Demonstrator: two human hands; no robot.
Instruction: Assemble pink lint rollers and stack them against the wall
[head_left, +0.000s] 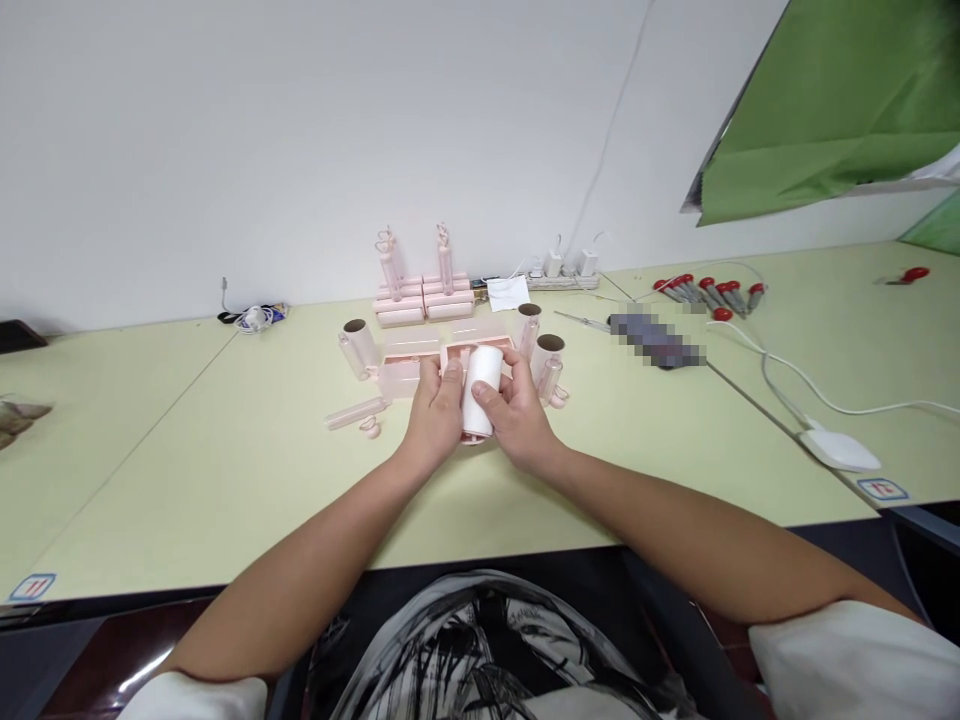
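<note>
My left hand (436, 408) and my right hand (516, 412) meet at the middle of the pale green table (225, 470), both wrapped round a white paper roll (481, 390) that stands on end. A pink part shows under the roll at its foot. Just behind the hands lie pink open cases (409, 362). Clear tubes with brown cardboard cores stand on either side, one (358, 346) to the left and two (546, 362) to the right. A pink handle piece (357, 412) lies left of my left hand.
A stack of pink cases with two upright handles (421, 296) sits at the wall. Red-handled screwdrivers (705, 290) lie at the back right, beside a power strip (562, 272). A white cable and adapter (838, 448) rest near the right edge. A coiled cable (253, 318) lies back left.
</note>
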